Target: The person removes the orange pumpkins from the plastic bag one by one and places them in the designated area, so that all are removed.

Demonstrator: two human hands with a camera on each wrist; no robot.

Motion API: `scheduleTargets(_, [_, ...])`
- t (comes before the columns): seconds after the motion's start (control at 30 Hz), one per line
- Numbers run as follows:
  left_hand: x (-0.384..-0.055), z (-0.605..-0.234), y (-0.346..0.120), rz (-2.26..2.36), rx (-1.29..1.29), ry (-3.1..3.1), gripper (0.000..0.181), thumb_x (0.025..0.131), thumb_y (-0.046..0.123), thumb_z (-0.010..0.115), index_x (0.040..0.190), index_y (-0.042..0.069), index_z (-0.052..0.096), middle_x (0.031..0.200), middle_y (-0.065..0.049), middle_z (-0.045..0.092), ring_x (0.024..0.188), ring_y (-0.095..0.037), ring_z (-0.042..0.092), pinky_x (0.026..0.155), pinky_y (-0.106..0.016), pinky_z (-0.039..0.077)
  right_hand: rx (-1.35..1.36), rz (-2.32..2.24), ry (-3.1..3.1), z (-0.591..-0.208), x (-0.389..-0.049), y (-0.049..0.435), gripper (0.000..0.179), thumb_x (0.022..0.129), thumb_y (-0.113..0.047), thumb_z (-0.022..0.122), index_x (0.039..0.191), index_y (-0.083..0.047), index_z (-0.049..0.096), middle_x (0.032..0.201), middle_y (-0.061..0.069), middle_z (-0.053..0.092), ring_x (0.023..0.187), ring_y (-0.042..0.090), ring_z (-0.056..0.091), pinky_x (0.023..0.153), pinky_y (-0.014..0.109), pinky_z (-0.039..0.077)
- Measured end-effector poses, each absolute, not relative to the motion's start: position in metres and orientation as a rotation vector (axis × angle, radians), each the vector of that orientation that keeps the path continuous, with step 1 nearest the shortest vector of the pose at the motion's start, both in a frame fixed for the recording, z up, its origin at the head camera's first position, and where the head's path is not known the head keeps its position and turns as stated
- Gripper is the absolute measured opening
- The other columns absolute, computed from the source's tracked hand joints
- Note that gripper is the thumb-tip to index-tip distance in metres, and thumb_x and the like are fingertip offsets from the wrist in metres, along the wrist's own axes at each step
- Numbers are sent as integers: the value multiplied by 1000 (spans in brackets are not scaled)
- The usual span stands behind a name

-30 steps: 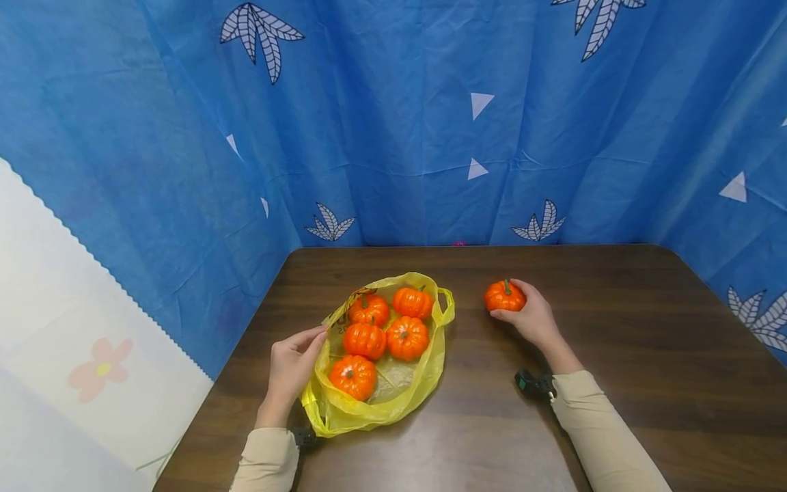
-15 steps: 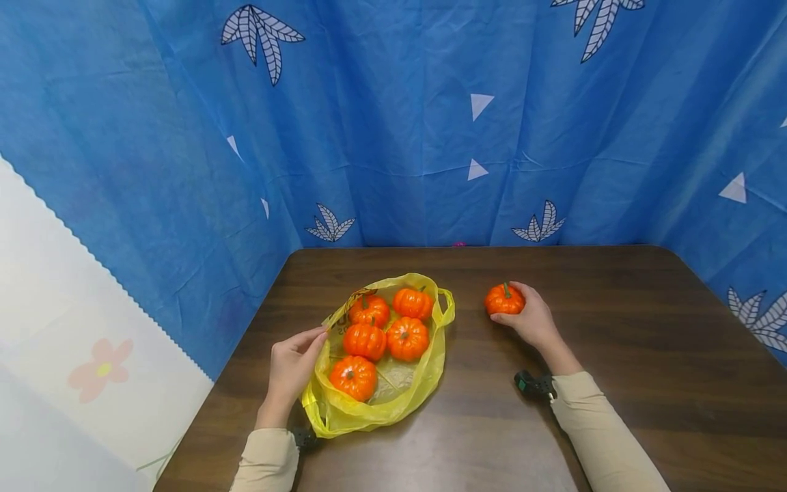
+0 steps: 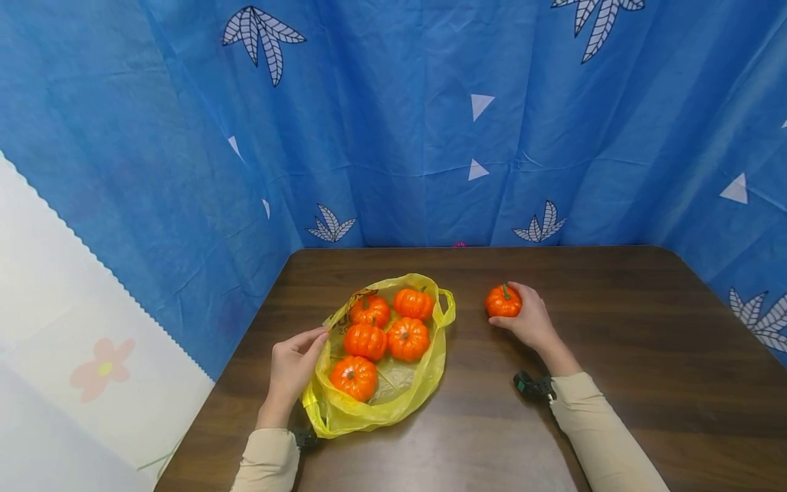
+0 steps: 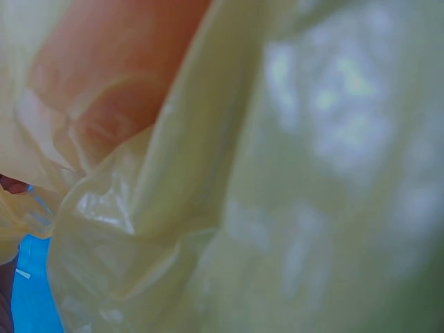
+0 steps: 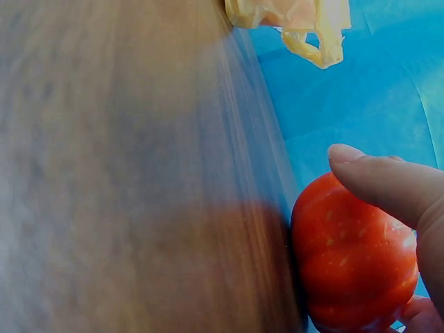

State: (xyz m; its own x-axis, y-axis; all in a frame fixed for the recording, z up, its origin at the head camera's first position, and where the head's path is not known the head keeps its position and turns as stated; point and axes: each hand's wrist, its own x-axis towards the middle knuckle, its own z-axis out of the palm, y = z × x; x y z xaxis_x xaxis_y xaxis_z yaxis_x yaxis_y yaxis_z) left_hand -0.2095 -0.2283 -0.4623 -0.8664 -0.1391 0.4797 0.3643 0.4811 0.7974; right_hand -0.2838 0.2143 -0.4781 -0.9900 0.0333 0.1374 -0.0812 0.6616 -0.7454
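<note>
My left hand point(image 3: 292, 369) pinches the left rim of a yellow plastic bag point(image 3: 424, 389) that lies wide-mouthed on the table. Inside it sit several small orange pumpkins point(image 3: 408, 339) with green stems. In the left wrist view the yellow film point(image 4: 208, 208) fills nearly everything, a blurred orange shape showing through it. To the right of the bag, my right hand point(image 3: 535, 321) holds another small pumpkin point(image 3: 501, 302), thumb on the near side and fingers behind. Seen from the right wrist, the thumb point(image 5: 388, 182) lies along this pumpkin point(image 5: 354, 257), which is right at the tabletop.
A dark brown wooden table point(image 3: 645, 307) carries everything. Blue curtain point(image 3: 393, 137) with leaf and triangle prints hangs behind its far edge. White cloth point(image 3: 74, 342) with a flower print hangs at the left. The bag's loop handle point(image 3: 449, 306) points toward the right-hand pumpkin.
Only slight shifts: my right hand moves a little and covers less of the pumpkin's right side. My left hand and the bag stay where they were.
</note>
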Motion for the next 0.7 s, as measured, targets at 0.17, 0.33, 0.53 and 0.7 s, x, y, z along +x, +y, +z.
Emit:
scheduleTargets(0.17, [-209, -461, -228, -1378, -183, -2251, 15, 87, 7, 77, 101, 4, 80, 102, -12, 78, 91, -15, 74, 74, -7, 53, 54, 1202, -2731, -474, -282, 215, 87, 82, -23, 83, 149, 3, 34, 150, 32, 35, 134, 52, 30, 111, 70, 29])
scheduleTargets(0.33, [-206, -455, -224, -1371, -134, -2275, 14, 86, 1, 76, 100, 0, 79, 101, -15, 78, 91, -21, 74, 74, -6, 52, 43, 1180, -2719, -464, -280, 214, 90, 82, -26, 83, 150, 5, 32, 152, 32, 33, 136, 52, 28, 113, 69, 28])
scheduleTargets(0.53, [-193, -434, -214, -1363, -149, -2273, 14, 86, -7, 73, 99, -8, 77, 99, -20, 76, 87, -7, 72, 74, -5, 52, 68, 1175, -2681, -440, -272, 203, 88, 83, -29, 82, 150, 3, 33, 153, 31, 31, 137, 51, 28, 112, 67, 32])
scheduleTargets(0.7, [-194, -436, -215, -1358, -139, -2269, 14, 85, -8, 73, 99, -7, 77, 98, -21, 76, 88, -5, 71, 74, -4, 51, 102, 1201, -2644, -416, -260, 189, 87, 85, -32, 80, 151, 0, 34, 154, 28, 33, 138, 48, 32, 113, 66, 32])
